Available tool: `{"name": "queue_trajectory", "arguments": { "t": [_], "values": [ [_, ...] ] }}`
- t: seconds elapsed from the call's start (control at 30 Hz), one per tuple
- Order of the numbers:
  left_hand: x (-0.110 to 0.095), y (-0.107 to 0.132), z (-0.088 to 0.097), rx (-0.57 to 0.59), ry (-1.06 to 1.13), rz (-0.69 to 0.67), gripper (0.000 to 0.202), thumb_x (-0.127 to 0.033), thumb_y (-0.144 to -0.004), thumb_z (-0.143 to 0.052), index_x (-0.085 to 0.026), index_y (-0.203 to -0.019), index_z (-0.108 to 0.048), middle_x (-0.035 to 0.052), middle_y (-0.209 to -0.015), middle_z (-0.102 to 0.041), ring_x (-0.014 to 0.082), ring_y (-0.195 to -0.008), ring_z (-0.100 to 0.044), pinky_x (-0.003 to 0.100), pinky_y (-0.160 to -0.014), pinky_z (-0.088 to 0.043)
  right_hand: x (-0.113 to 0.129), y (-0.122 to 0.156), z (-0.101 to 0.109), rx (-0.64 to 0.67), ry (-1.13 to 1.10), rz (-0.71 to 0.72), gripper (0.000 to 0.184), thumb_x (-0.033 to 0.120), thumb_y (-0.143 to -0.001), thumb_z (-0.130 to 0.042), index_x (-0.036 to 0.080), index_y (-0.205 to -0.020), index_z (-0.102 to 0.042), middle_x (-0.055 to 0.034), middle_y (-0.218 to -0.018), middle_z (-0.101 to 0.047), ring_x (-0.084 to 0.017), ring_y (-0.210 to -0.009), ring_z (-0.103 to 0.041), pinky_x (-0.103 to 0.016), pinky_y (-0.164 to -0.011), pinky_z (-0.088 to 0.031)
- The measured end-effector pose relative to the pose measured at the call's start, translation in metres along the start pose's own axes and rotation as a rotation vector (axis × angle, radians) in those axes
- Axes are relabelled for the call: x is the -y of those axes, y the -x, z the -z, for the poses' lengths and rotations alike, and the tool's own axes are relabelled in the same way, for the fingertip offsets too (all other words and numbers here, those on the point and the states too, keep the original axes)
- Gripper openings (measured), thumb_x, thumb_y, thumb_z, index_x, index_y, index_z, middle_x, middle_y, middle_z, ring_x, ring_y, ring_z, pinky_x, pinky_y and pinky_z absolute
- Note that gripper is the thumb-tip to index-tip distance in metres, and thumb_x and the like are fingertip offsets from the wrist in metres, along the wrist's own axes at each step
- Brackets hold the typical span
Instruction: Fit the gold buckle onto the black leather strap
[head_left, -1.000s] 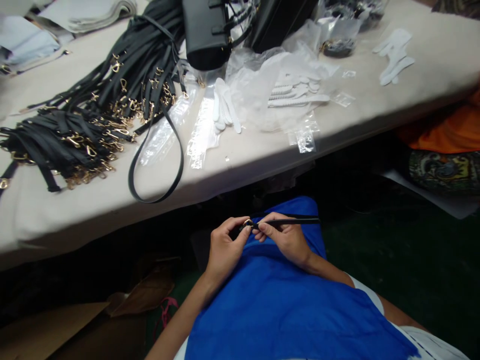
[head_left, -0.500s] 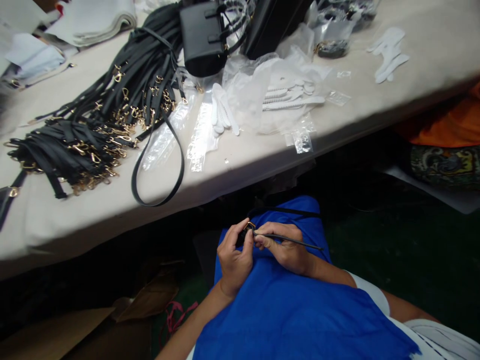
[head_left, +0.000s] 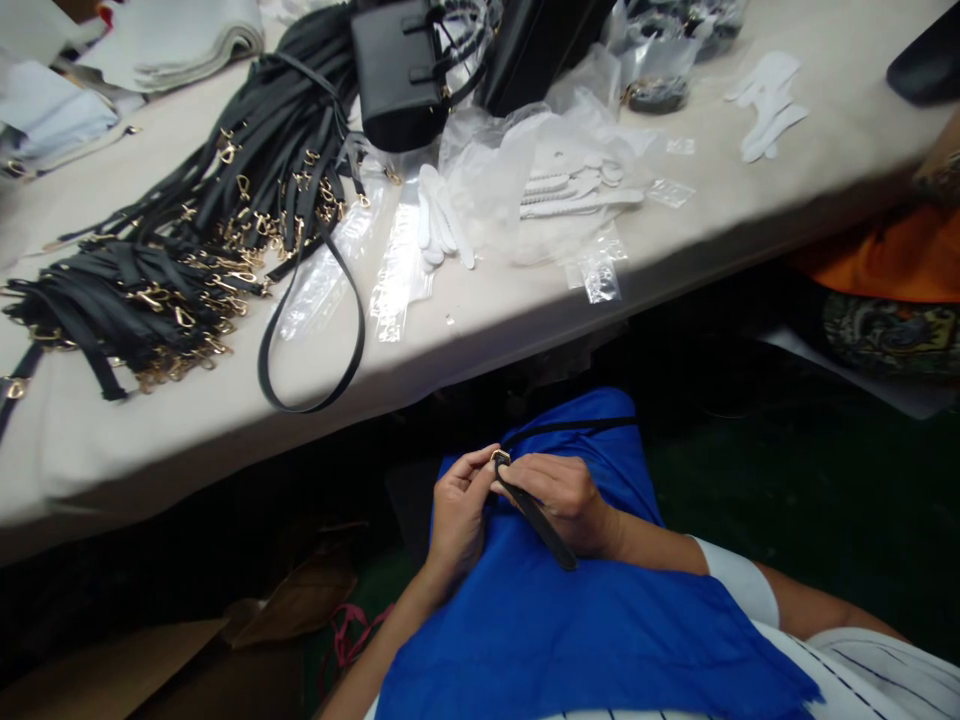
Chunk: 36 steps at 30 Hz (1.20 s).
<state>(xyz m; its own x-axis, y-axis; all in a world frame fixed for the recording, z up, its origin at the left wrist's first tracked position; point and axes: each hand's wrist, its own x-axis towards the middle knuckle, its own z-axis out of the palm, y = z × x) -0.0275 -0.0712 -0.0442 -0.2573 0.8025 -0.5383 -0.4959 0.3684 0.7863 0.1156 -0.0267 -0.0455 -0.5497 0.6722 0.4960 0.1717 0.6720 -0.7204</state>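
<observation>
The thin black leather strap (head_left: 536, 515) has swung round: a second ago its free end ran level to the right past the right hand (head_left: 562, 497); now it slants down across that hand toward the near side. The left hand (head_left: 459, 505) has shifted slightly right, its fingertips seemingly pinching the small gold metal clasp (head_left: 499, 458).

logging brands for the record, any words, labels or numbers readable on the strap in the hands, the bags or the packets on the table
None can be read: the black strap held by the left hand and right hand, the black handbag and the clear packets on the table show no legible text.
</observation>
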Motion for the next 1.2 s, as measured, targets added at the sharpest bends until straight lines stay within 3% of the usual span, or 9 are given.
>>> {"name": "queue_trajectory", "arguments": {
  "t": [0.13, 0.4, 0.63, 0.83, 1.2],
  "values": [
    [-0.006, 0.006, 0.001, 0.039, 0.068, 0.069, 0.032, -0.031, -0.07, -0.078, -0.013, -0.097, -0.071, 0.0046, -0.085, -0.07, 0.0103, -0.071, -0.06, 0.022, -0.072, -0.046, 0.002, -0.002, 0.0, 0.028, 0.117, 0.022, 0.01, 0.01, -0.092, -0.054, 0.014, -0.09, -0.063, -0.0069, -0.078, -0.067, -0.017, -0.069, -0.062, -0.027, -0.064, -0.048],
    [-0.019, 0.004, -0.005, -0.019, 0.11, 0.263, 0.041, -0.024, -0.057, -0.082, -0.011, -0.093, -0.069, 0.004, -0.079, -0.069, 0.0106, -0.065, -0.06, 0.023, -0.064, -0.044, 0.005, -0.006, -0.001, 0.117, 0.345, 0.121, 0.022, 0.008, -0.092, -0.044, 0.014, -0.083, -0.063, -0.0052, -0.068, -0.062, -0.017, -0.06, -0.054, -0.03, -0.055, -0.04],
    [-0.024, 0.001, -0.013, -0.059, 0.11, 0.244, 0.044, -0.021, -0.053, -0.08, -0.009, -0.094, -0.067, 0.0019, -0.069, -0.068, 0.008, -0.056, -0.057, 0.019, -0.055, -0.041, 0.005, -0.003, -0.004, 0.095, 0.251, 0.112, 0.019, 0.009, -0.091, -0.046, 0.013, -0.089, -0.064, -0.0077, -0.071, -0.064, -0.018, -0.062, -0.055, -0.03, -0.058, -0.043],
    [-0.028, 0.001, -0.013, -0.018, 0.184, 0.288, 0.047, -0.018, -0.055, -0.078, -0.009, -0.1, -0.066, 0.0057, -0.077, -0.072, 0.0119, -0.063, -0.063, 0.022, -0.061, -0.045, 0.003, -0.002, -0.004, 0.039, 0.226, 0.103, 0.017, 0.007, -0.091, -0.05, 0.01, -0.099, -0.064, -0.0097, -0.075, -0.067, -0.019, -0.066, -0.059, -0.03, -0.06, -0.046],
    [-0.021, 0.0, -0.019, -0.067, 0.164, 0.25, 0.042, -0.017, -0.054, -0.073, -0.011, -0.095, -0.069, 0.0045, -0.074, -0.071, 0.0117, -0.064, -0.061, 0.023, -0.064, -0.044, 0.003, -0.004, -0.005, 0.052, 0.3, 0.146, 0.019, 0.007, -0.091, -0.045, 0.012, -0.093, -0.063, -0.0081, -0.07, -0.064, -0.019, -0.06, -0.055, -0.03, -0.055, -0.042]
  ]
}}
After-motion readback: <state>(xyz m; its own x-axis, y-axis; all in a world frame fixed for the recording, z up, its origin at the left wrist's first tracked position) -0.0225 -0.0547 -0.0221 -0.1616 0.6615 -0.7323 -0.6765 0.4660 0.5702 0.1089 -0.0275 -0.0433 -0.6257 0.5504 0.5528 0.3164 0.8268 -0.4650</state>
